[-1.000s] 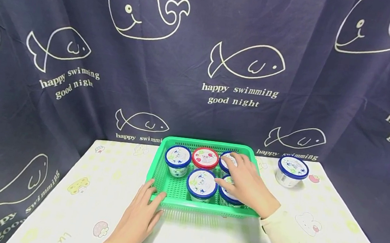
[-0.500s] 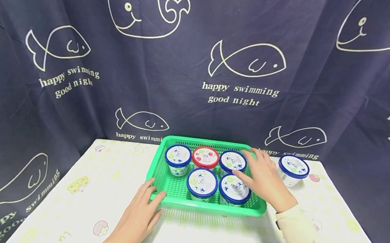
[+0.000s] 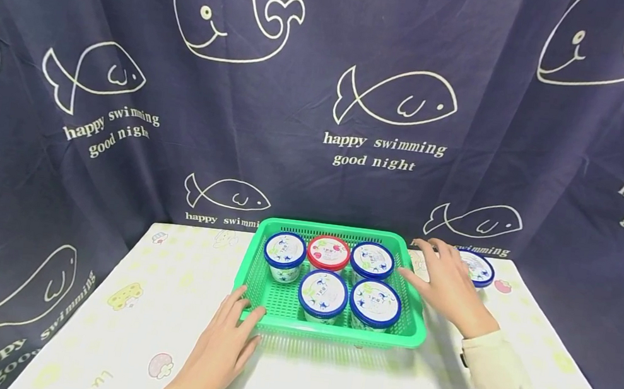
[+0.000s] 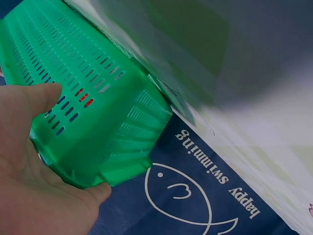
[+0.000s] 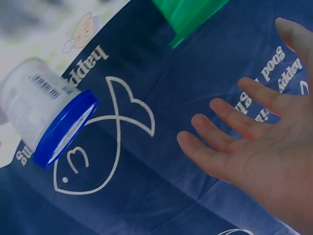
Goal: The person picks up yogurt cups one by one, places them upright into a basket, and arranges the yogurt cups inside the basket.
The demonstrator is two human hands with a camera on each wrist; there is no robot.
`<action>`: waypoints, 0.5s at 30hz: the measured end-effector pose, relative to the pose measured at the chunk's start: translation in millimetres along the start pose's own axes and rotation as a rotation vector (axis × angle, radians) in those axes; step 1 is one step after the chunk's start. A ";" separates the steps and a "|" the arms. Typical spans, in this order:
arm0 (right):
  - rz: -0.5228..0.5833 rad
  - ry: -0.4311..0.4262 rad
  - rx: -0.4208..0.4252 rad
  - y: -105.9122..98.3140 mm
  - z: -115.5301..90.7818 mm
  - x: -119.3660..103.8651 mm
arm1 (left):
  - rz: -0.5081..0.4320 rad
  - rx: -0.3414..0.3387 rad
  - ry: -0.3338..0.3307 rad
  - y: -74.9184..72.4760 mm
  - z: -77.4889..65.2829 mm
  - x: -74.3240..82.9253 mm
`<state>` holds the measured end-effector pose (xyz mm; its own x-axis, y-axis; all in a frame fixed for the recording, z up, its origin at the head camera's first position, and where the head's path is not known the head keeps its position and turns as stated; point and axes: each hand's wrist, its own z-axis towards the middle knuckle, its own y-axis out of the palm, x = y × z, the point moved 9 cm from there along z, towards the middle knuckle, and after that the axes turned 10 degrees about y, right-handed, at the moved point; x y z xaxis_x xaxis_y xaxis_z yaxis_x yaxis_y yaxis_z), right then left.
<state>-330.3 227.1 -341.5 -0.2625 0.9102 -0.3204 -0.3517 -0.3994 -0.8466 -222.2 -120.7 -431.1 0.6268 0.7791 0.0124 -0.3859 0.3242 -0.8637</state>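
At the front left corner of a green plastic basket (image 3: 332,331), my left hand (image 3: 219,340) grips the rim. The left wrist view shows its thumb (image 4: 46,98) against the slotted outer wall. Inside the basket stand several lidded tubs: a red-lidded tub (image 3: 329,253), and blue-lidded tubs at back left (image 3: 286,250), back right (image 3: 372,260), front middle (image 3: 323,294) and front right (image 3: 375,303). My right hand (image 3: 453,285) is over the table, right of the basket, fingers spread and holding nothing. Partly behind it stands another blue-lidded tub (image 3: 478,268), whose barcode side shows in the right wrist view.
A white patterned cloth (image 3: 131,340) covers the table. Behind the table hangs a dark blue curtain (image 3: 302,174) with whale and fish drawings. The basket stands near the table's back edge.
My right hand has moved from above the right-hand tubs in the basket out to the right, toward the lone tub, uncovering those lids. The left hand has stayed at the basket corner.
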 end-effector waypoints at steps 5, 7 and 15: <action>0.002 0.033 0.009 -1.1 0.8 15.8 | -0.001 0.000 0.001 -0.4 -0.3 0.3; 0.003 0.048 0.008 -0.7 1.6 22.0 | 0.000 -0.001 0.002 -0.3 -0.2 0.3; 0.009 0.085 0.007 2.9 5.5 41.0 | 0.001 -0.003 0.002 0.5 0.3 -0.4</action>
<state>-347.0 262.6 -354.8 -0.1889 0.9125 -0.3629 -0.3558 -0.4080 -0.8408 -222.8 -120.7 -431.5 0.6274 0.7786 0.0104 -0.3848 0.3216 -0.8652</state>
